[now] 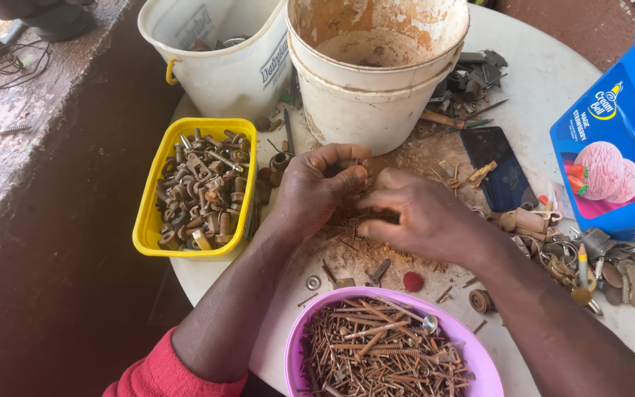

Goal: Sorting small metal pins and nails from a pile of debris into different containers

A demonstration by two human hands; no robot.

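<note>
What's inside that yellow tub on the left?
The yellow tub is heaped with rusty bolts, nuts and small metal fittings. Only the top layer shows; whatever lies beneath, and the tub's bottom, is covered.

blue ice-cream tub (619, 140), pink-scoop label, table's right edge | dark phone screen (500, 167), beside stacked white buckets (376, 73)
</note>
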